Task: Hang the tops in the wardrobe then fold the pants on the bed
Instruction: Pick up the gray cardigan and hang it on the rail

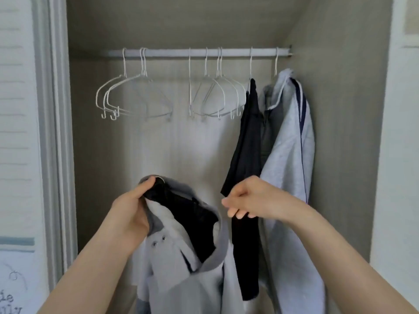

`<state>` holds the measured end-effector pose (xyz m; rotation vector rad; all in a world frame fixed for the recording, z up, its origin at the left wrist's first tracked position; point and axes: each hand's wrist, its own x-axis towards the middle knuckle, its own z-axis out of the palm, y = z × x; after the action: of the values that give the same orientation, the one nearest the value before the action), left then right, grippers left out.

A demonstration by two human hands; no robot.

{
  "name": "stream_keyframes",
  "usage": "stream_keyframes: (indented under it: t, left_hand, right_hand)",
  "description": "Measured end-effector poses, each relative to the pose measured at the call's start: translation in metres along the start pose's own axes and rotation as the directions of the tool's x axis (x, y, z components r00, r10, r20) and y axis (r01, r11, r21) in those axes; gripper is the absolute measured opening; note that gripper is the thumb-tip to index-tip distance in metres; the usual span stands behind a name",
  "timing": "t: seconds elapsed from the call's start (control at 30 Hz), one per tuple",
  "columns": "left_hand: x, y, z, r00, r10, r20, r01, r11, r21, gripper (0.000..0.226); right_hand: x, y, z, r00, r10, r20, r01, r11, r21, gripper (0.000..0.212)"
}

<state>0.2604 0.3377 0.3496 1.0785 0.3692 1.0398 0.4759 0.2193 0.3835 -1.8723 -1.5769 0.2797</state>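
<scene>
I face an open wardrobe with a white rail [199, 52] across its top. My left hand [131, 209] grips the collar of a light grey top [181, 268] with a dark lining, held low in front of the wardrobe. A thin white hanger hook seems to show at that collar. My right hand [251, 198] hovers beside it with fingers loosely curled and nothing held. It overlaps a black top [247, 155] hanging from the rail. A light grey jacket [290, 143] with dark stripes hangs at the far right.
Several empty white wire hangers [127, 96] hang along the rail's left and middle [213, 96]. The wardrobe's door frame [54, 132] stands at the left and its side wall [344, 132] at the right.
</scene>
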Motion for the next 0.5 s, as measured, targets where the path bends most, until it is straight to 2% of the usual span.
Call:
stream_keyframes:
  t: [0.03,0.1,0.13,0.2,0.23,0.3,0.4,0.47,0.5]
  left_hand:
    - [0.007,0.007,0.006,0.999,0.020,-0.048,-0.020,1.000,0.012,0.046]
    - [0.018,0.015,0.017,0.990,0.073,-0.121,-0.069,0.997,0.041,0.041]
    - [0.022,0.017,0.023,0.987,0.099,-0.128,-0.091,0.993,0.069,0.037]
    - [0.031,0.016,0.030,0.982,0.137,-0.133,-0.118,0.983,0.144,0.030]
    - [0.036,0.016,0.032,0.978,0.155,-0.139,-0.130,0.976,0.172,0.029]
    - [0.047,0.016,0.034,0.975,0.176,-0.138,-0.148,0.969,0.197,0.027]
    - [0.067,0.020,0.034,0.967,0.210,-0.145,-0.173,0.957,0.233,0.021]
    - [0.075,0.023,0.032,0.964,0.224,-0.145,-0.182,0.949,0.258,0.018]
    - [0.083,0.025,0.029,0.958,0.242,-0.151,-0.197,0.944,0.265,0.017]
  right_hand:
    - [0.010,-0.014,-0.012,0.999,-0.033,-0.041,0.032,0.999,-0.015,0.032]
    - [0.033,-0.042,-0.038,0.963,-0.122,-0.239,0.121,0.992,-0.021,0.031]
    - [0.046,-0.056,-0.053,0.907,-0.178,-0.382,0.178,0.983,-0.036,0.029]
    - [0.074,-0.082,-0.082,0.731,-0.281,-0.622,0.267,0.956,-0.118,0.027]
    - [0.089,-0.093,-0.095,0.653,-0.317,-0.688,0.287,0.944,-0.163,0.025]
    - [0.119,-0.108,-0.120,0.558,-0.375,-0.740,0.277,0.925,-0.259,0.020]
    - [0.161,-0.118,-0.149,0.546,-0.406,-0.733,0.168,0.910,-0.379,0.019]
    - [0.180,-0.116,-0.162,0.605,-0.349,-0.716,0.087,0.922,-0.376,0.011]
    - [0.194,-0.114,-0.167,0.634,-0.308,-0.710,0.056,0.933,-0.355,0.015]
